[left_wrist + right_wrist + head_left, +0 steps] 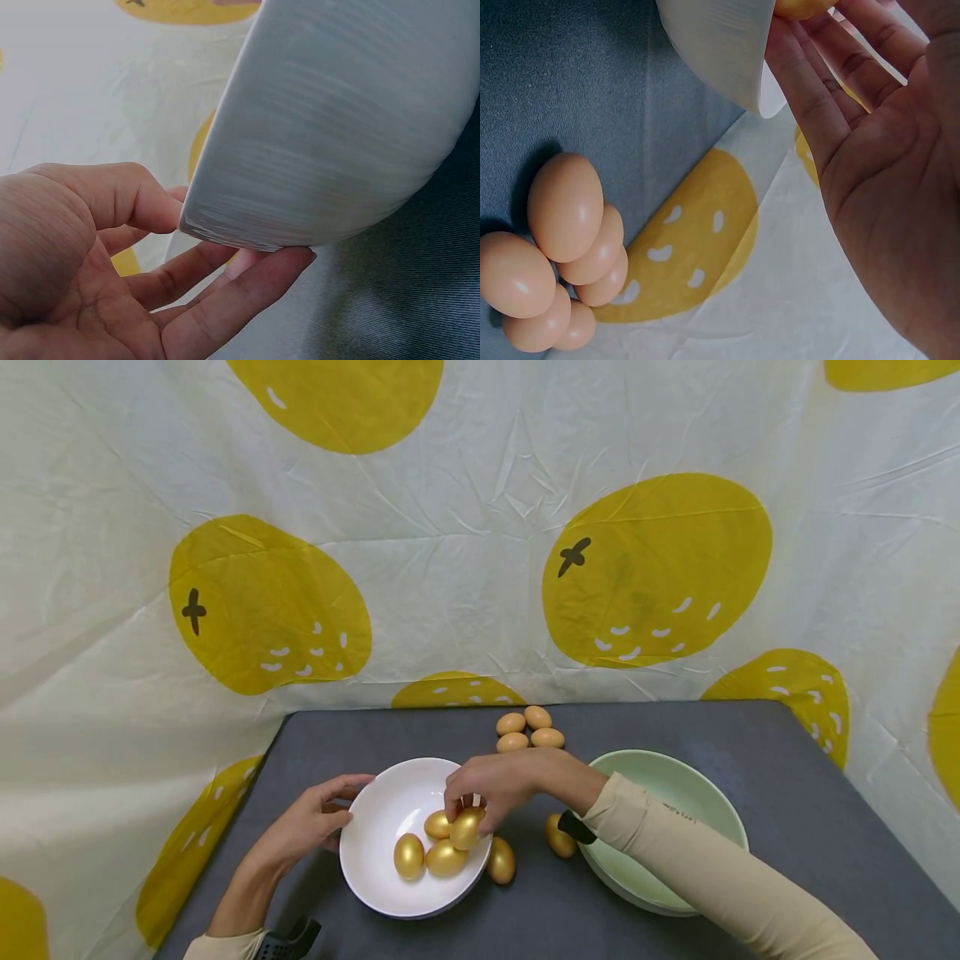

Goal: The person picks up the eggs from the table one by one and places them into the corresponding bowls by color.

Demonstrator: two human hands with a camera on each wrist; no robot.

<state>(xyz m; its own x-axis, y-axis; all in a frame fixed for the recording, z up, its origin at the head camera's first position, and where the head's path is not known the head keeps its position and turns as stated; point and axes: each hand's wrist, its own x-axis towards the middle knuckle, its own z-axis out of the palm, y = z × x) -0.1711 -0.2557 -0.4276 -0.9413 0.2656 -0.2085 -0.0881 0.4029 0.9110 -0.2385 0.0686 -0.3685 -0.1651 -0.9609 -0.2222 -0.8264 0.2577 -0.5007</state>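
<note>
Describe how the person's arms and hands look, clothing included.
The left hand and right hand are ungloved. The arms wear plain beige fabric sleeves: the left sleeve shows only its end, the right sleeve much more, with a small, unreadable dark marking. Black wrist-worn gear shows at the left wrist and right wrist.

Grey table (420, 731): white bowl (382, 802), green bowl (660, 777) to its right, one gold egg (501, 861) just beside each; six brown eggs (547, 738) bunched near far edge
</note>
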